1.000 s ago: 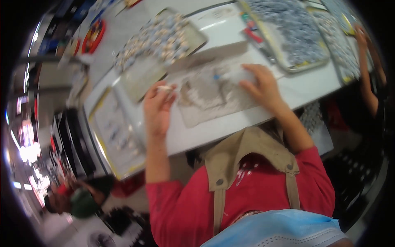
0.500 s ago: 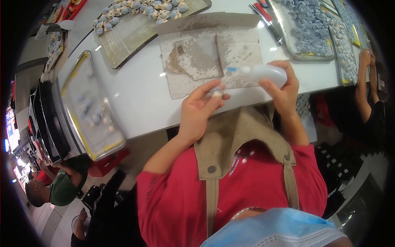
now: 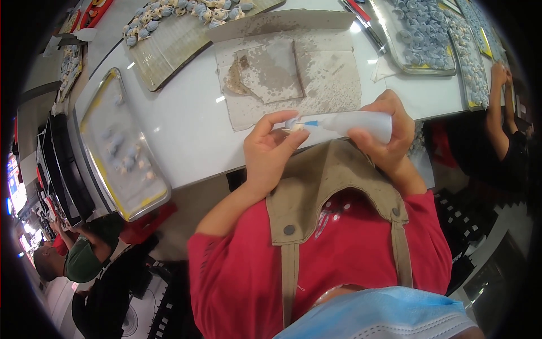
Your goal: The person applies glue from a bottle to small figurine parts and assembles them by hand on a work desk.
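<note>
My left hand pinches a small blue-grey and cream figure piece between thumb and fingers, over the table's near edge. Wrapped round a translucent white squeeze bottle, my right hand holds it lying nearly level. The bottle's thin blue nozzle points left and its tip is at the piece; whether it touches I cannot tell. Beyond both hands lies an opened cardboard sheet with wet-looking stains and a smaller stained square on it.
At the left is a metal tray with several small pieces. A board of blue and cream pieces lies far left. Far right, a tray holds blue-grey parts, with pens beside it. Another person's hands are at the right edge.
The bottle has tipped and moved so that its nozzle, earlier apart from the piece, is now at it. My left hand has turned the piece slightly. The view has shifted a little.
</note>
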The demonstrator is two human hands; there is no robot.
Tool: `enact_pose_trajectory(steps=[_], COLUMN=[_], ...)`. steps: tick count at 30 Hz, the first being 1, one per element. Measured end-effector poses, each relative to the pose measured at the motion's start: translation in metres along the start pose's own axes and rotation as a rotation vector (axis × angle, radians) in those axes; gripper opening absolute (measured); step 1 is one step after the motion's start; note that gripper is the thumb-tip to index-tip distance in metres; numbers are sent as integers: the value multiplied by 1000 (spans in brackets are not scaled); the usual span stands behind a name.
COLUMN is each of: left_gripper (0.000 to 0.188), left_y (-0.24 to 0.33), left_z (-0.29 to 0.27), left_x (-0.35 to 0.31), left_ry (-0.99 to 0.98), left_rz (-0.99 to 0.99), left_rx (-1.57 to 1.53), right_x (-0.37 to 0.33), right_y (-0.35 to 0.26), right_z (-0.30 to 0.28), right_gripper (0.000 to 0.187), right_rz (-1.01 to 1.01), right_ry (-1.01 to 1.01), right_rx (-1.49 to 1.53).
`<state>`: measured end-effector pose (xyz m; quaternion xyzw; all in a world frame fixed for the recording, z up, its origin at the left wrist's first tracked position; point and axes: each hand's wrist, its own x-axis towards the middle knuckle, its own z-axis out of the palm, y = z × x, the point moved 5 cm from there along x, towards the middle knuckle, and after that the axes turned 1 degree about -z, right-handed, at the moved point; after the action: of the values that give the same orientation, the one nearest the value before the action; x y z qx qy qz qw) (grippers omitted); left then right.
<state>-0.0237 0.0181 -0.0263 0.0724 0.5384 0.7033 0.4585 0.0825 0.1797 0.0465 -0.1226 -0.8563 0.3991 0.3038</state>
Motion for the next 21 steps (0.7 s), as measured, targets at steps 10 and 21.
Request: enact_pose_trajectory(steps=[10, 21], left_gripper=[33, 32], left_y=[1, -1], left_z=[-3, -1], left_x=[-1, 4], left_ry=[-26, 5], left_rz=[-7, 7], left_rx=[3, -23], right_x=[8, -1], right_y=[-10, 6], right_z=[7, -3], right_gripper=[31, 29], right_rz=[-59, 62], right_ry=[-16, 66], right_rx=[-38, 35])
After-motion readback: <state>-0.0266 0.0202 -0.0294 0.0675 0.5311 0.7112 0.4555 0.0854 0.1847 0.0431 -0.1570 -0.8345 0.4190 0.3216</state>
